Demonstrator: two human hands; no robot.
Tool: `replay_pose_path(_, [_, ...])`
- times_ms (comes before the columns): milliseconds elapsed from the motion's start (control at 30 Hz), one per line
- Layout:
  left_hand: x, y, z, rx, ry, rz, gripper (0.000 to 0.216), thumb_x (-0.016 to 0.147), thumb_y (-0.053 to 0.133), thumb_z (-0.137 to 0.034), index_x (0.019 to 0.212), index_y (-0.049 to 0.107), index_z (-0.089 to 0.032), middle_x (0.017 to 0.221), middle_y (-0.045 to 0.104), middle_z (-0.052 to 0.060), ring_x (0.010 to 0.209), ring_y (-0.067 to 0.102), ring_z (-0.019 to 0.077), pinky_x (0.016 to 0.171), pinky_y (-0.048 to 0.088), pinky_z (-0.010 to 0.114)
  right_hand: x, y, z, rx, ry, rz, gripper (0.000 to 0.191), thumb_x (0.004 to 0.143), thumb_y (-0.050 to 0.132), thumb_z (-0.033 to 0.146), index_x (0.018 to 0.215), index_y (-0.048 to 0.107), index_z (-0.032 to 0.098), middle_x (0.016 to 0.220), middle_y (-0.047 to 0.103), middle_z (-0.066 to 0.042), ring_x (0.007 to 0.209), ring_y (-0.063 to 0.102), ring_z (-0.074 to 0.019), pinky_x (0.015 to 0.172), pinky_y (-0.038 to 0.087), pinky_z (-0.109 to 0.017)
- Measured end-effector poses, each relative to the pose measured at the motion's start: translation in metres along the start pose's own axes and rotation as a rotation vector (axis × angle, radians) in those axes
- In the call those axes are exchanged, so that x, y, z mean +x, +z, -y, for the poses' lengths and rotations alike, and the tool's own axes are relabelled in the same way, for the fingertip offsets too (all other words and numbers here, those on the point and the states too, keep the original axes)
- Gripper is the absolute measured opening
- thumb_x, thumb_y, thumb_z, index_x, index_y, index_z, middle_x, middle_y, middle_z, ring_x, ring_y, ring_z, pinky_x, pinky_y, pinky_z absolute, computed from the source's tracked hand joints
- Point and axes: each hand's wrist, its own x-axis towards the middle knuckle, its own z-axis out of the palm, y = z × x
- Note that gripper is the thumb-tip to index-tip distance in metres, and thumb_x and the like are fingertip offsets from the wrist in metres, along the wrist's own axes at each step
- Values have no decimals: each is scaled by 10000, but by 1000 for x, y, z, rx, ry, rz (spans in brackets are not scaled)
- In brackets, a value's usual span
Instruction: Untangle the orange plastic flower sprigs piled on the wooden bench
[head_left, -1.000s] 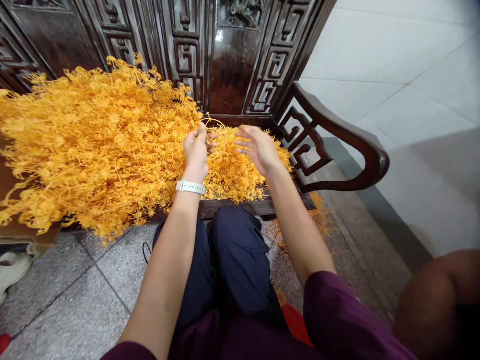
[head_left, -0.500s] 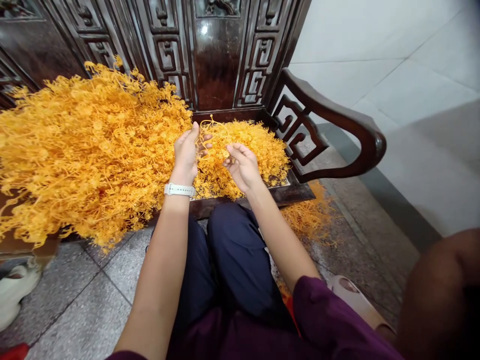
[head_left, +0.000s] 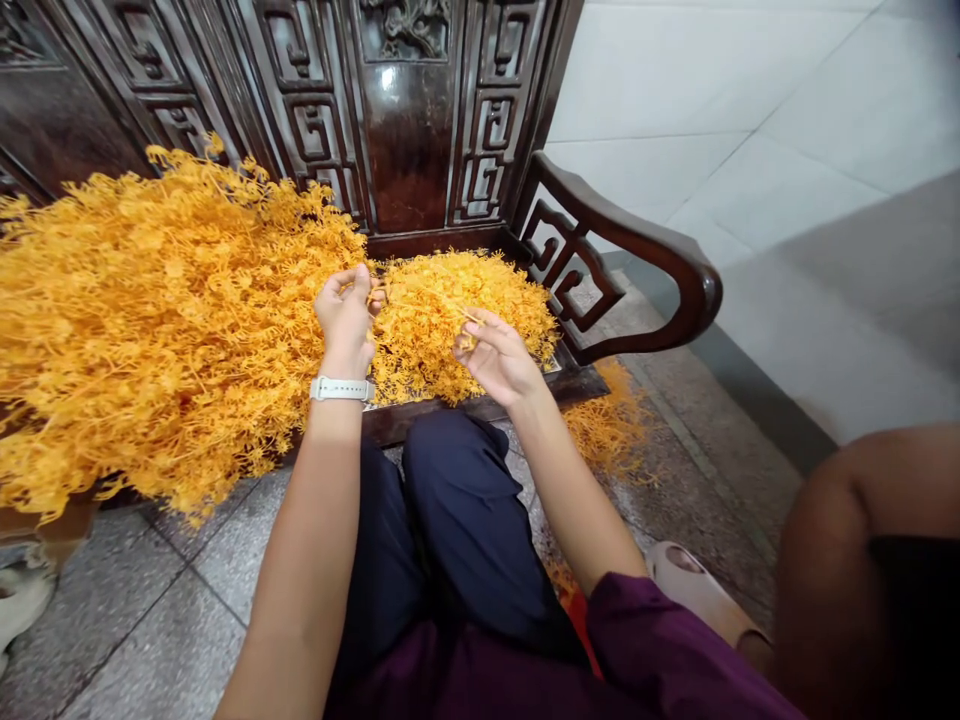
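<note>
My left hand, with a pale watch band at the wrist, is closed in a pinch at the right edge of a large heap of yellow-orange plastic sprigs. A bit of the same yellow-orange material shows at its fingertips. Thumb and fingers of my right hand pinch a thin plastic sprig over a smaller pile of sprigs. Whether one strand runs between both hands is hard to make out against the pile.
Both heaps lie on a dark carved wooden bench with a curved armrest at right. Loose orange sprigs lie on the floor beside it. Another person's bare leg is at the lower right, near a pale shoe.
My hands have moved apart, the right one lower and to the right relative to the pile. The left fingers have closed into a pinch. The view has shifted slightly.
</note>
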Motion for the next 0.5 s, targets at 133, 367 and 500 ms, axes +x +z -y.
replay_pose_path(133, [10, -11, -7, -145, -63, -123, 207, 994, 675, -117, 855, 544, -197, 713, 581, -40, 533, 527, 32, 472, 399, 110, -16, -7, 0, -44, 86, 103, 320, 711, 856, 146, 984, 695, 188, 721, 557, 51, 649, 518, -88, 628, 454, -246])
replay_pose_path(367, [15, -28, -26, -165, -63, -108, 225, 980, 573, -29, 897, 495, -223, 707, 522, -71, 414, 312, 20, 398, 228, 153, -28, -29, 14, 22, -26, 18, 287, 750, 832, 196, 992, 679, 220, 704, 475, 57, 670, 486, -101, 651, 456, -251])
replay_pose_path(500, [18, -30, -29, -45, 51, -167, 193, 1021, 643, -211, 966, 463, -252, 737, 505, -81, 424, 314, 29, 423, 225, 192, -46, -47, 23, -215, -39, 58, 344, 749, 903, 286, 1011, 687, 238, 730, 546, 32, 690, 529, -135, 658, 457, -294])
